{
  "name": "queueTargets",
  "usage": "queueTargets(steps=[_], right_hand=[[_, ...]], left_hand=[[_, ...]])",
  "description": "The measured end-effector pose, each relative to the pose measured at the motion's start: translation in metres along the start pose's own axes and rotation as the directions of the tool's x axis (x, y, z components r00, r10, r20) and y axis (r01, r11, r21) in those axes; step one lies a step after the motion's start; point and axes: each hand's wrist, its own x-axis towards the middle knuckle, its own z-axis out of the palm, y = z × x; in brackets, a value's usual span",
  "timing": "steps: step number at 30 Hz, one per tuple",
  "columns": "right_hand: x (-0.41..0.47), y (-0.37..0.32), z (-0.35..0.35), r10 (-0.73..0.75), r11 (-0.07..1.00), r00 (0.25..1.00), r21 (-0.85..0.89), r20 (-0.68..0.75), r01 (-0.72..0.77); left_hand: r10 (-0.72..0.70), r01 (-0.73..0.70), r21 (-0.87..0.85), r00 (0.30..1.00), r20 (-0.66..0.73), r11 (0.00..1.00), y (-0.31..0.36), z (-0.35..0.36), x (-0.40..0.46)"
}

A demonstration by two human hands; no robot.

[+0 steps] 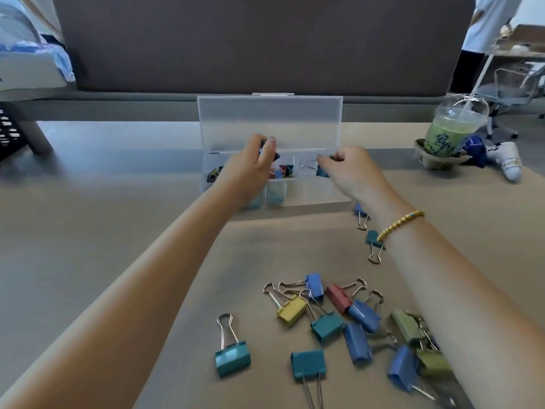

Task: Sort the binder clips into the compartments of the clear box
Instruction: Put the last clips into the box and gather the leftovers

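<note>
The clear box (318, 193) stands open at mid-table, its lid (269, 121) upright. Small clips (213, 172) lie in its back compartments. My left hand (253, 165) hovers over the box's left half and grips a few small dark clips (267, 150). My right hand (351, 169) pinches a teal clip (322, 172) over a right compartment, its wire handle pointing left. Several larger clips lie loose on the near table: a teal one (232, 358), a yellow one (292, 312), a pink one (338, 298), several blue ones (357, 342).
An iced green drink (448, 134) in a cardboard holder stands at the back right, beside a blue wrapper (475, 149) and a white object (508, 163). A dark partition (259, 42) runs behind the table. A black mesh basket (10, 137) sits at far left.
</note>
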Motion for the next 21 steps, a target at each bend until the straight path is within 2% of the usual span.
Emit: queueTargets(steps=[5, 9, 14, 18, 21], right_hand=[[0.035, -0.002, 0.001, -0.006, 0.986, 0.994, -0.167, 0.11, 0.025], [0.047, -0.008, 0.008, 0.04, 0.96, 0.976, -0.28, 0.215, 0.023], [0.06, -0.014, 0.016, 0.016, 0.937, 0.969, -0.343, 0.245, 0.072], [0.068, -0.023, 0.009, -0.034, 0.952, 0.974, -0.29, 0.226, 0.1], [0.07, -0.027, 0.013, 0.001, 0.918, 0.958, -0.381, 0.288, 0.114]], left_hand=[[-0.015, 0.021, 0.087, 0.997, -0.074, 0.996, 0.0, 0.012, 0.04], [-0.107, 0.108, 0.02, 0.992, -0.06, 0.994, -0.017, 0.018, 0.058], [-0.162, 0.159, -0.048, 0.985, -0.055, 0.986, -0.03, 0.025, 0.06], [-0.146, 0.138, -0.097, 0.986, -0.082, 0.986, -0.031, 0.025, 0.059], [-0.144, 0.136, -0.089, 0.986, -0.08, 0.987, -0.031, 0.025, 0.059]])
